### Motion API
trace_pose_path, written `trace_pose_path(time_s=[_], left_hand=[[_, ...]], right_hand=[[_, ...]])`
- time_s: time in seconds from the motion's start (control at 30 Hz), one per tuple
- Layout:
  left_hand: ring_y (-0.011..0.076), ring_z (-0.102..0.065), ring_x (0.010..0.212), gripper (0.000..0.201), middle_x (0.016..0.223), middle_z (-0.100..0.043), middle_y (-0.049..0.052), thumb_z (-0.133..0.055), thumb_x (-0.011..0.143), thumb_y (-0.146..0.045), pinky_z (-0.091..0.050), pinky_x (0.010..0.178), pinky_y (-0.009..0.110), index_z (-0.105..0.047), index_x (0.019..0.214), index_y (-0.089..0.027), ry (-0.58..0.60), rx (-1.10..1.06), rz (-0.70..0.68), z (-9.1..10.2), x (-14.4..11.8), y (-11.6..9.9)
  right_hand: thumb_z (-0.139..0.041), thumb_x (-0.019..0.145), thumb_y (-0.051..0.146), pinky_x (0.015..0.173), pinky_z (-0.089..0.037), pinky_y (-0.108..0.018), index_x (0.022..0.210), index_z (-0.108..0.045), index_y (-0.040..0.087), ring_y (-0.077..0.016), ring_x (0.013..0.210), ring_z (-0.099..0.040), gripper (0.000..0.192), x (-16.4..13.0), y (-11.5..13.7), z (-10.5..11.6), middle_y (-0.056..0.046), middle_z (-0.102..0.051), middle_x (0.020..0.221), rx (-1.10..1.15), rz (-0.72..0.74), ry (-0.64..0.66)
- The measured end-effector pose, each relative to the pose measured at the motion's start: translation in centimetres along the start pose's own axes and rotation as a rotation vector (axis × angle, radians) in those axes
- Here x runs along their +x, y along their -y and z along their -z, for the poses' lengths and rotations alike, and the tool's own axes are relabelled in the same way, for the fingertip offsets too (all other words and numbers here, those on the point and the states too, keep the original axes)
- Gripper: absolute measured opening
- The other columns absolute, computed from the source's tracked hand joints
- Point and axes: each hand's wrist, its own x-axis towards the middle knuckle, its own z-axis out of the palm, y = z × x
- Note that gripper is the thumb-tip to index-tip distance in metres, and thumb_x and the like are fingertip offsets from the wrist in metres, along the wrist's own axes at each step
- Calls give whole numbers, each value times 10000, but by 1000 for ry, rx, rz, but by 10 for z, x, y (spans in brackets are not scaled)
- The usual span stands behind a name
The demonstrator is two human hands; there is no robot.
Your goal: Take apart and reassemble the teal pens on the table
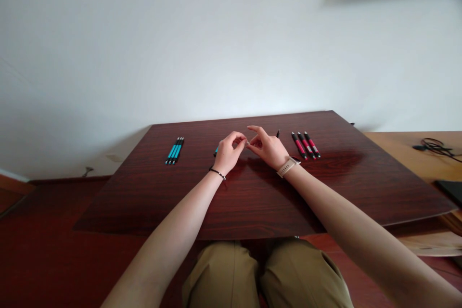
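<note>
My left hand [229, 151] and my right hand [269, 148] meet above the middle of the table, fingertips almost together. Between them is a tiny light-coloured piece [247, 143], too small to name. The left thumb and index finger are pinched at it. On the right, the thumb and a lower finger close towards the same spot while the index finger is raised. A turquoise pen part [216, 151] peeks out behind the left hand. Just beyond the right hand shows a black pen end [277, 133]; the rest is hidden.
Three turquoise pens [174, 150] lie side by side on the left of the dark wooden table [162, 211]. Three pink and black pens [305, 145] lie to the right. A lighter desk [393, 147] with a black cable [438, 147] adjoins at right; a white wall stands behind.
</note>
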Motion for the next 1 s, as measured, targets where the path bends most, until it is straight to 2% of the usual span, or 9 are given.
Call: trace_pose_path(time_s=[0.47, 0.57, 0.67, 0.73, 0.83, 0.9, 1.0], left_hand=[[176, -748, 961, 100, 1031, -795, 13, -644, 1000, -212, -584, 931, 304, -728, 1048, -234, 67, 19, -52, -3, -1, 9], [189, -749, 1020, 153, 1110, -801, 39, -608, 1021, -203, -585, 955, 320, -743, 1088, -232, 55, 41, -90, -3, 0, 9], [194, -746, 1059, 241, 1149, -795, 56, -570, 1036, -180, -574, 996, 341, -718, 1220, -232, 1, 53, -109, 2, 2, 12], [197, -741, 1046, 289, 1126, -790, 58, -561, 1027, -156, -566, 1014, 357, -677, 1281, -229, -85, 96, -79, 8, 5, 15], [211, -725, 1025, 277, 1102, -768, 69, -545, 999, -121, -561, 1016, 379, -655, 1231, -224, -223, 231, 31, 20, 10, 22], [223, -709, 1026, 301, 1094, -746, 70, -553, 950, -75, -554, 1020, 391, -649, 1190, -228, -239, 352, 130, 29, 12, 24], [248, -682, 1070, 359, 1119, -718, 76, -564, 890, -34, -539, 1021, 410, -632, 1181, -232, -204, 519, 267, 38, 12, 25]], right_hand=[[-711, 1003, 283, 782, -585, -315, 1565, -475, 264, -236, 864, -788, 609, -1, 3, 1, -11, -829, 993, -8, 65, -25], [-705, 1001, 269, 774, -577, -305, 1550, -490, 265, -223, 845, -779, 590, -1, 1, 1, -9, -823, 984, 7, 72, -40], [-713, 984, 235, 774, -566, -296, 1493, -552, 264, -210, 820, -765, 535, -1, -1, 1, -7, -814, 954, 25, 80, -50], [-719, 980, 233, 774, -556, -293, 1423, -611, 268, -205, 805, -757, 457, -1, -1, 2, -6, -811, 934, 32, 81, -56], [-724, 987, 257, 767, -539, -291, 1292, -679, 268, -201, 788, -745, 308, -1, 0, 4, -8, -810, 919, 35, 79, -66], [-727, 992, 273, 759, -526, -292, 1214, -705, 261, -197, 773, -733, 223, -2, 1, 5, -10, -807, 910, 31, 79, -71], [-721, 999, 281, 756, -515, -293, 1180, -724, 257, -191, 762, -719, 183, -2, 1, 5, -12, -803, 909, 20, 82, -72]])
